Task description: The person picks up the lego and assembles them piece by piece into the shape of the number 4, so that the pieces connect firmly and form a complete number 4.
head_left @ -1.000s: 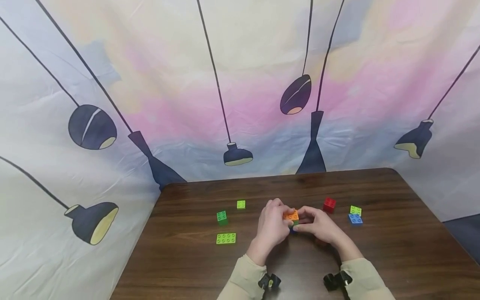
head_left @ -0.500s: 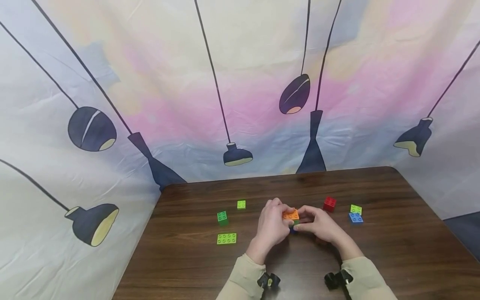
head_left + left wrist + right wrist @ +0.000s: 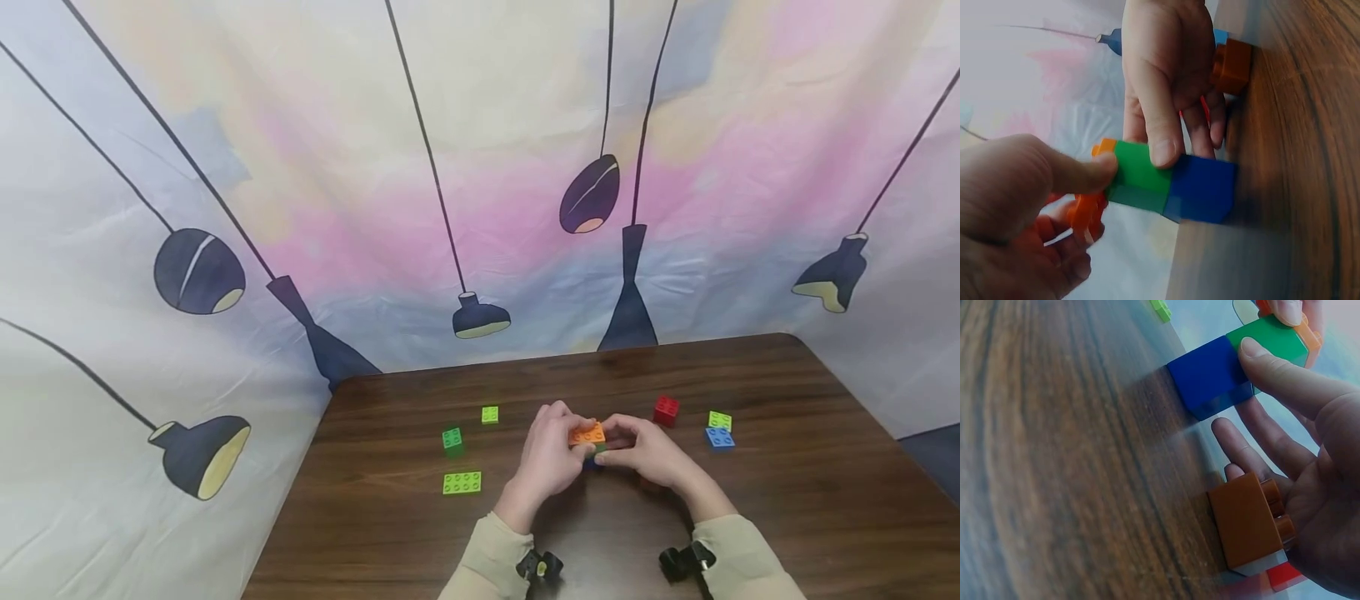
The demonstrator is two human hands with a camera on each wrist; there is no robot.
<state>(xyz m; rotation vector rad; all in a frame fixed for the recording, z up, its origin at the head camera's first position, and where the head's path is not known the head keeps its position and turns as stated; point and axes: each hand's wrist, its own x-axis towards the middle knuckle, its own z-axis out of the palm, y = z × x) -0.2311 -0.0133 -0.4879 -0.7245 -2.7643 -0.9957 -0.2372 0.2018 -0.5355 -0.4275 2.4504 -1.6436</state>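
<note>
Wood table [image 3: 787,500]: both hands [image 3: 551,454] w/ brick stack [image 3: 587,437]

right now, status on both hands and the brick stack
Left hand and right hand both pinch the brick stack: blue base on table, green, orange top. Brown brick sits under right palm.

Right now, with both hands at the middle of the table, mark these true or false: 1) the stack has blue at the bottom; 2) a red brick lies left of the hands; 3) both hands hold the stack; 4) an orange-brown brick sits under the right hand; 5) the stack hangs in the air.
1) True: stack runs blue, green, orange.
2) False: red brick lies right of them.
3) True: left hand and right hand pinch it.
4) True: orange-brown brick.
5) False: it rests on the table.
</note>
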